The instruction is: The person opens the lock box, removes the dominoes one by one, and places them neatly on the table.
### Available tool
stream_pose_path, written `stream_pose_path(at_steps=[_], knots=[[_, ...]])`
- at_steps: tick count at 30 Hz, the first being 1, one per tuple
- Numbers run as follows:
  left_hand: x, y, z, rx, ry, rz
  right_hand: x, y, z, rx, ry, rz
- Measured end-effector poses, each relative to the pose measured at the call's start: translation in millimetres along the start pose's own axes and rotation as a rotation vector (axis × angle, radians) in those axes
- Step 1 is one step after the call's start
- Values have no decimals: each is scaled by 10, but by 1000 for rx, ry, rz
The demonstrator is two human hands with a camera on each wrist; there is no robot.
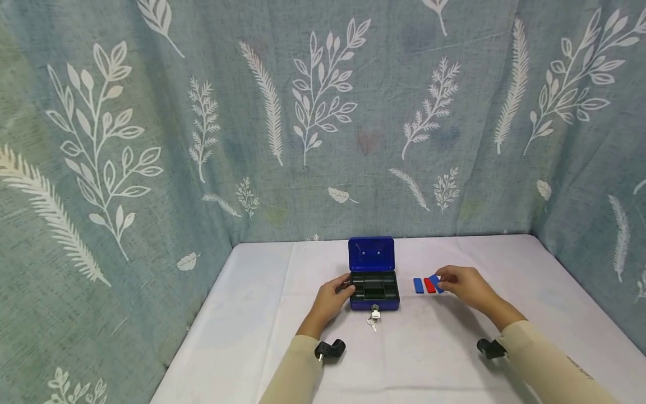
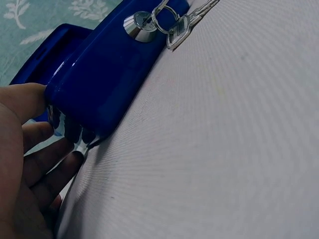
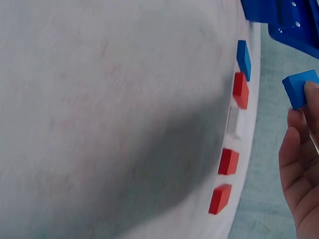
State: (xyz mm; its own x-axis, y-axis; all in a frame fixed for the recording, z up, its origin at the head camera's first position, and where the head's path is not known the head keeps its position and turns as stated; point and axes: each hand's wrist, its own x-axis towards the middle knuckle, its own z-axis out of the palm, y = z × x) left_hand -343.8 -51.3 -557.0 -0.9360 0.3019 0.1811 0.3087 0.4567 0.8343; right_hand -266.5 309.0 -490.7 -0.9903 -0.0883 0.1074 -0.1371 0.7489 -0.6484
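A blue cash box (image 1: 374, 304) stands on the table, lid raised, its black compartment tray (image 1: 374, 284) showing. My left hand (image 1: 331, 300) holds its left side, thumb at the rim and fingers along the side wall. From the front lock (image 2: 141, 25) hangs a ring with keys (image 1: 373, 322). To the right of the box, my right hand (image 1: 465, 286) pinches a small blue block (image 3: 298, 88) between thumb and fingers. That block is above the table and overlaps a red block (image 1: 429, 285) in the head view. Another blue block (image 1: 418, 285) lies left of the red one.
The right wrist view has a row of blocks on the white cloth, including a white block (image 3: 233, 123) and two more reds, the nearer red block (image 3: 220, 199) at the row's end. A leaf-patterned curtain (image 1: 323, 112) closes off the table's back and sides.
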Motion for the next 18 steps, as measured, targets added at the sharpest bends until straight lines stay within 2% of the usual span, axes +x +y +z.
stream_pose_path(at_steps=[7, 18], knots=[[6, 1, 11, -14, 4, -23, -31, 52, -52, -7, -28, 54], [1, 11, 1, -10, -2, -23, -78, 179, -119, -29, -32, 67]])
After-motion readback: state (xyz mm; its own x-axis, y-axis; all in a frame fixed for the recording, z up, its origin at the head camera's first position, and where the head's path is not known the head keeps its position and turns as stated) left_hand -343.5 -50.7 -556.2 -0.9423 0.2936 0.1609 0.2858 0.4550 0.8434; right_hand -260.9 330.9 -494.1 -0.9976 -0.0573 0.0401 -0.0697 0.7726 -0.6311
